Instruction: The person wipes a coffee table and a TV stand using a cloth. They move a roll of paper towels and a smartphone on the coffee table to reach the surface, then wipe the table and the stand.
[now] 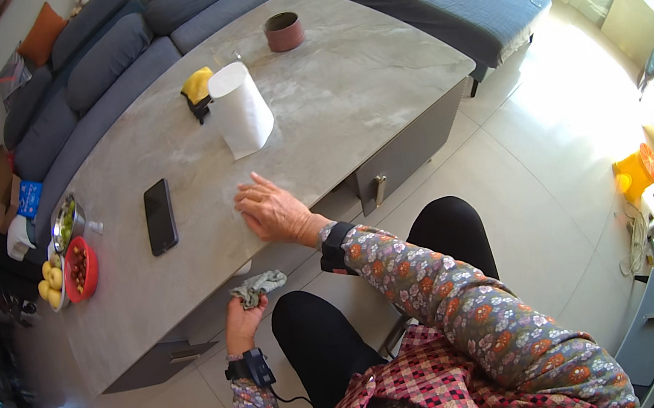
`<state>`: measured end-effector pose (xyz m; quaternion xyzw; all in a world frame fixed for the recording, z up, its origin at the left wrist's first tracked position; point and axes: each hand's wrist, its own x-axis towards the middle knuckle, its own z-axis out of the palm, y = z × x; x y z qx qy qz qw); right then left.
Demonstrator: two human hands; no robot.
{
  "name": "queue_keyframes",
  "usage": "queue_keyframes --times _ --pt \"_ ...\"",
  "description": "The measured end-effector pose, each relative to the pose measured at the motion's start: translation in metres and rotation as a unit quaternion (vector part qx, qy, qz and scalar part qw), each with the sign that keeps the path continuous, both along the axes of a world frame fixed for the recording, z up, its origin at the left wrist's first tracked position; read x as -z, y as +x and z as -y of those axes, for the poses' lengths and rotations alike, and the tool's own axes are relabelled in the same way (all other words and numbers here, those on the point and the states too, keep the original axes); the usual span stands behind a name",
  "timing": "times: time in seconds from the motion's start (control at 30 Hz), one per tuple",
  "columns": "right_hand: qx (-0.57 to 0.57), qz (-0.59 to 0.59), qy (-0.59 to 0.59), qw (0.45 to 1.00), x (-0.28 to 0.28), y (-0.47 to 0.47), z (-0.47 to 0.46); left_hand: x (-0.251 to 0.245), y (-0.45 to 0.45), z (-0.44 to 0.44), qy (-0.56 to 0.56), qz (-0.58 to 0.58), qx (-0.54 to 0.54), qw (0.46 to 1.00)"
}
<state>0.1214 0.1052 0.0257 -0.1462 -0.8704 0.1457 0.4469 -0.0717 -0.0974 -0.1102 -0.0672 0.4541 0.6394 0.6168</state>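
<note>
My left hand (245, 321) holds a crumpled grey-green and white cloth (258, 288) just off the front edge of the stone-look table (210, 243). Over the tabletop near that edge is my right hand (271, 209), palm down with fingers bent; nothing shows in it, and its underside is hidden. Beyond it stands a white paper towel roll (242, 111), its loose sheet hanging toward me. A black smartphone (160, 217) lies left of my right hand. Behind the roll is a yellow and black item (198, 92), which I cannot name.
At the table's left end are a red bowl of brown fruits or nuts (80, 269), a plate of yellow fruits (52, 282) and a metal bowl with green contents (68, 222). A reddish round pot (284, 32) stands at the far side. A grey sofa (112, 61) borders the table.
</note>
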Motion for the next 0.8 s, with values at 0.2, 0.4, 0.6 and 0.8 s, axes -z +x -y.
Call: queue_keyframes --times 0.2,0.4,0.6,0.8 --pt "-0.133 -0.055 -0.056 0.988 0.004 0.066 0.051 -0.093 0.068 0.000 0.059 -0.338 0.082 0.936" --pt "-0.030 -0.084 -0.188 0.978 0.028 0.127 0.071 -0.130 0.154 -0.039 0.147 -0.392 0.103 0.902" --pt "0.015 -0.139 -0.300 0.944 0.040 0.164 0.056 -0.146 0.216 -0.083 0.155 -0.468 0.180 0.851" --pt "0.067 -0.192 -0.437 0.876 0.039 0.205 0.029 -0.174 0.244 -0.120 0.201 -0.678 0.275 0.651"
